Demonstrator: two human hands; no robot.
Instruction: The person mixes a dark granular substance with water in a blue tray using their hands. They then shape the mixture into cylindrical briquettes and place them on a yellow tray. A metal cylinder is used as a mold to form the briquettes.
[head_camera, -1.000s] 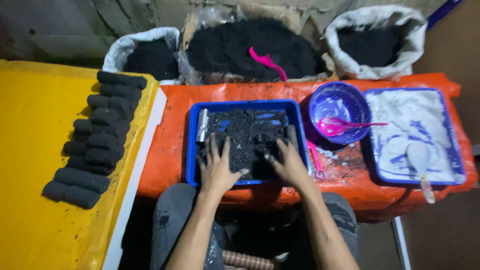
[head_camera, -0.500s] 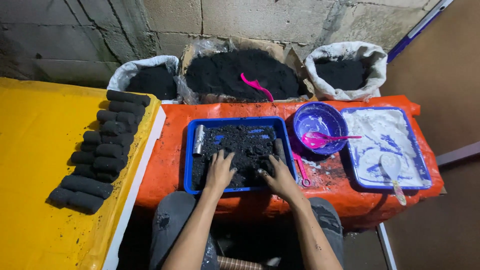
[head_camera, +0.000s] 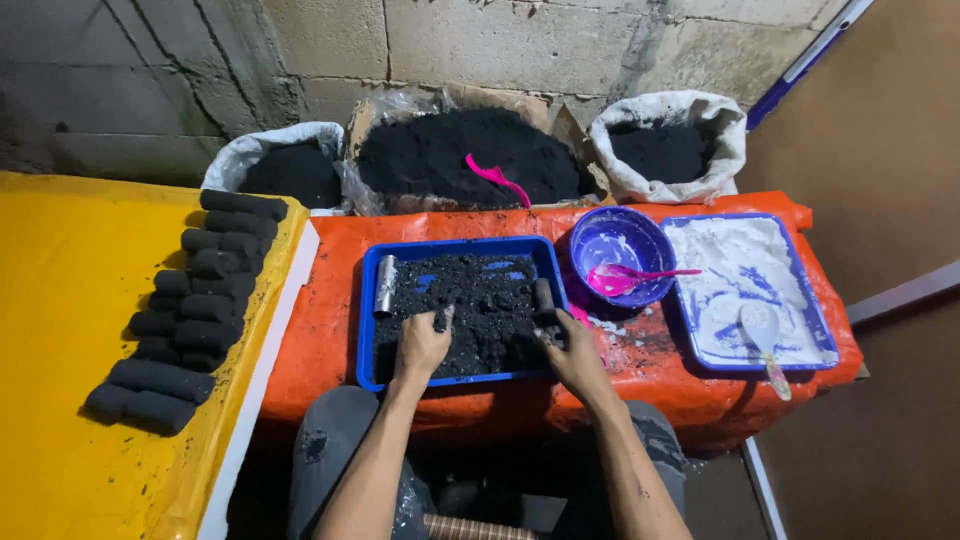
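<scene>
the blue tray (head_camera: 366, 330) on the orange-covered table (head_camera: 320, 320) is the landmark here. it holds a loose black crumbly mix (head_camera: 480, 310) spread over most of its floor, with bits of blue showing near the far edge. the left hand (head_camera: 422, 345) sits in the near-left part of the tray, fingers curled and bunched on a clump of the mix. the right hand (head_camera: 572, 355) is at the tray's near-right corner, fingers bent down into the mix beside a dark tube (head_camera: 544, 297); whether it grips anything i cannot tell. a shiny metal tube (head_camera: 385, 286) lies inside the tray's left wall, its long axis running from the near side to the far side; the dark tube by the right wall lies the same way.

left of the tray, on the yellow sheet (head_camera: 60, 350), about a dozen and a half black pressed logs (head_camera: 190, 300) are laid in a column, each with its long axis across, left to right. so a good batch looks done, while the tray's mix is still loose and unshaped, and both tubes lie unused.

right of the tray stand a purple bowl (head_camera: 610, 235) with a pink spoon (head_camera: 635, 274), then a tray of white powder (head_camera: 740, 285). beyond it, sacks of black powder (head_camera: 460, 150).
</scene>
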